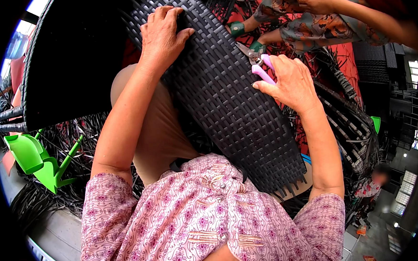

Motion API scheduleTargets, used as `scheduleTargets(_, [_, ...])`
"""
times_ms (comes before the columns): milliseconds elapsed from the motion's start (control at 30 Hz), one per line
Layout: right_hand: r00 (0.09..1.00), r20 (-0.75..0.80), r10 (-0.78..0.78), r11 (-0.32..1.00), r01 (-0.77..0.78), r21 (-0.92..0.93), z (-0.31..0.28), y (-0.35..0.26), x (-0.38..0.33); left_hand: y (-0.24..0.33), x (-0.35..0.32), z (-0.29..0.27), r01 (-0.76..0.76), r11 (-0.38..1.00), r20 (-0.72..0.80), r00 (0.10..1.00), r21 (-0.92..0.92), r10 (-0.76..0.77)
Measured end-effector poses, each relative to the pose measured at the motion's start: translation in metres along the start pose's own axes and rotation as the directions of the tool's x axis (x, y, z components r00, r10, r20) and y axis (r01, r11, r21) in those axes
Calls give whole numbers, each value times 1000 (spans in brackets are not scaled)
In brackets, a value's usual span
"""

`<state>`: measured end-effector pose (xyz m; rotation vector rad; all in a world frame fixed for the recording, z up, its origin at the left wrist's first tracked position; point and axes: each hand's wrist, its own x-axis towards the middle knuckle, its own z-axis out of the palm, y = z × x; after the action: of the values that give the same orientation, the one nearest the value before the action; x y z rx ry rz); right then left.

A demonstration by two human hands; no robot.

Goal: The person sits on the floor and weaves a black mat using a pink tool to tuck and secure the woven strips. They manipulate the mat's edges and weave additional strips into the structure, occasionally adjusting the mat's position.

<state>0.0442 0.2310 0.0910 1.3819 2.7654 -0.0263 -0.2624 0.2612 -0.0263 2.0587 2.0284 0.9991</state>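
Head view shows a black woven panel (226, 96) lying across the person's lap, under both hands. Left hand (162, 35) presses flat on it, fingers spread. Right hand (289, 80) grips pink-handled snips (258, 63) at the panel's edge (blades closed). Beyond, another person's hand (316, 0); left, green plastic pieces (33, 158).

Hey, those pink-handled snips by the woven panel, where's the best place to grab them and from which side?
Probably by the pink handles, from the right, as the right hand does now. The handles point toward that hand, while the metal blades point away up-left over the woven panel.
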Motion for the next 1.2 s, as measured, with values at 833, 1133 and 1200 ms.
scheduleTargets(833, [994, -62, 90, 990, -82, 116, 8, -3, 69, -1, 0, -6, 21, 994, -11, 1000, -109, -23])
scheduleTargets(1133, [992, -49, 115, 989, -109, 104, 8, -14, 114, 5, 0, -10, 53, 990, -5, 999, -130, -54])
scheduleTargets(1200, [992, -34, 121, 987, -117, 108, 8, -17, 122, 4, 0, -8, 48, 989, -18, 999, -137, -51])
